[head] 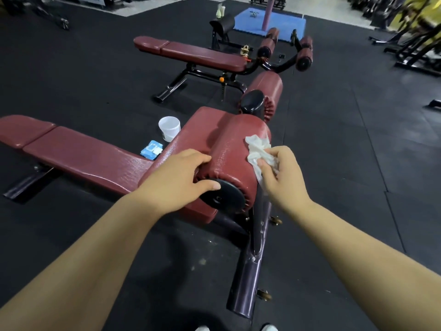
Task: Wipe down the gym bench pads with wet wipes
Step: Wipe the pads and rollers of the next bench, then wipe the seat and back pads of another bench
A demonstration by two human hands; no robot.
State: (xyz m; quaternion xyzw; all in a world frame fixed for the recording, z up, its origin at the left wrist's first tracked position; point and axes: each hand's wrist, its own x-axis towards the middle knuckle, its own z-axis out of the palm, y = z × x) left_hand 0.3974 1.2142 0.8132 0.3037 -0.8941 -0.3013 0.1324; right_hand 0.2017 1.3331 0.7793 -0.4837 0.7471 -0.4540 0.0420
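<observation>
Fingers of the right hand [279, 173] are pinching a wipe [259, 151] against the near roller [229, 149], while the open left hand [181, 177] is bracing it, likely against spinning.

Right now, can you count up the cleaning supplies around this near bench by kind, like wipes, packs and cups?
Crumpled white wipe, held in the right hand: 1
Blue wipes pack, on the floor beside the bench: 1
White cup, on the floor behind the pack: 1
Total: 3
</observation>
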